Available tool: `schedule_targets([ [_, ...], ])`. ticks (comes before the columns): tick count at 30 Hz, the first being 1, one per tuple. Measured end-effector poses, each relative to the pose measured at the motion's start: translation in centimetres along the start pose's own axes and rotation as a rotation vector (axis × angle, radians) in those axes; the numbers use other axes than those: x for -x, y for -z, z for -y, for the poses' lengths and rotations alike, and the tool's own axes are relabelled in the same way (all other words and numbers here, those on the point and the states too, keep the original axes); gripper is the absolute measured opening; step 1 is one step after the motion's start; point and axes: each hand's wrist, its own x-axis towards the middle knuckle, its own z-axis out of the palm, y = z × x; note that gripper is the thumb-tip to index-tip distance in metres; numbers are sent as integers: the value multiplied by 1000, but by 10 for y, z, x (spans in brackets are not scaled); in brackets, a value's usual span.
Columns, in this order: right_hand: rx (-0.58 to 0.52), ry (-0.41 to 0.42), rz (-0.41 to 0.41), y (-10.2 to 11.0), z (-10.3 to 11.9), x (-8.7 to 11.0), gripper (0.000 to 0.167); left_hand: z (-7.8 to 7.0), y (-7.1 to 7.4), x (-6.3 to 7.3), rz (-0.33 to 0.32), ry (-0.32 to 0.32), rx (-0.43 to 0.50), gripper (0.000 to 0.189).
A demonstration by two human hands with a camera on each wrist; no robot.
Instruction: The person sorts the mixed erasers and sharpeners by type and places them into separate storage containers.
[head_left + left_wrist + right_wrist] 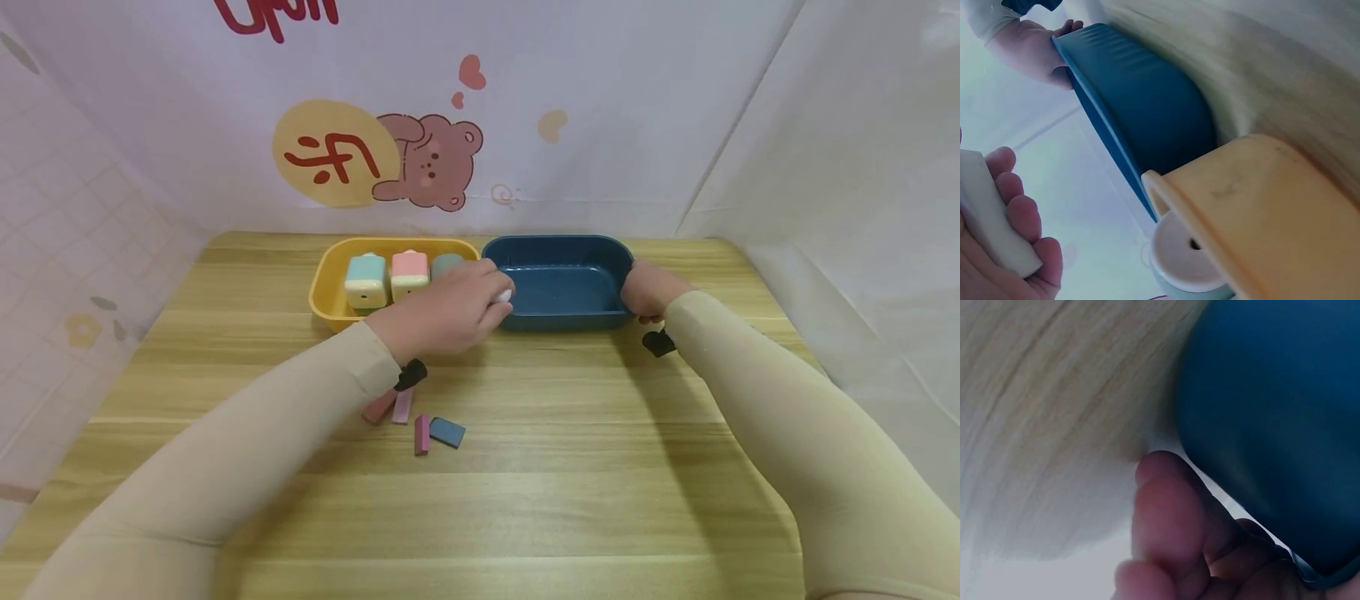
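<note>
My left hand [442,310] grips a white bar-shaped piece [994,215], its fingers curled round it, over the join between two plastic bins. The yellow bin [321,287] is partly behind that hand. The dark blue bin [555,322] stands to its right, and no objects show inside it. My right hand [651,289] holds the blue bin's right end at the rim, with curled fingers along the outer wall in the right wrist view. In the yellow bin sit a blue-and-cream square container [367,282], a pink-and-cream one [409,273] and a grey-green one [446,263].
On the wooden table, nearer me, lie a red strip [380,406], a pink strip [402,406], a magenta block [422,435] and a flat grey-blue piece [447,432]. A printed white cloth [615,117] hangs behind the bins.
</note>
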Motion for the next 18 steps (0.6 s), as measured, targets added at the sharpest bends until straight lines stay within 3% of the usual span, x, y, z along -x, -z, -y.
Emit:
schedule_targets([
  [11,-25,-3,1,0,-2,-1,25,-3,16,-26,22,12,-22,27],
  [18,2,-7,-6,-1,-1,0,27,-1,22,-50,86,-3,-32,26],
])
